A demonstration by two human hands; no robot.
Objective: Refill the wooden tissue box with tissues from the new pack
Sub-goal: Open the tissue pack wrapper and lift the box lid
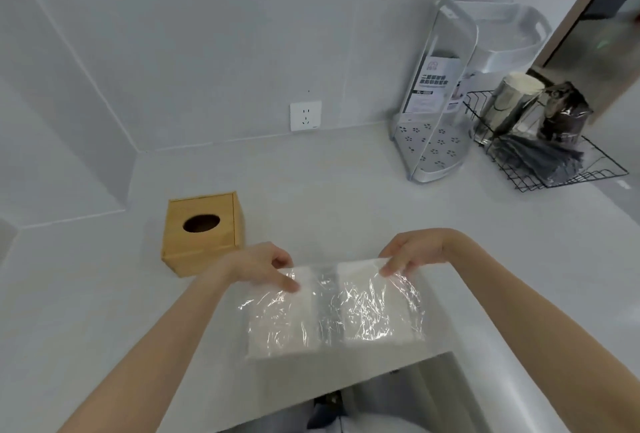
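Tissues in a clear crinkled plastic pack, seemingly 2 white stacks, lie at the white countertop's near edge. Left hand and right hand pinch its far corners. Square wooden tissue box sits left, apart.

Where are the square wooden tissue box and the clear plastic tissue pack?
square wooden tissue box point(202, 233), head view, on its top face beside the oval hole.
clear plastic tissue pack point(334, 311), head view, on its crinkled middle.
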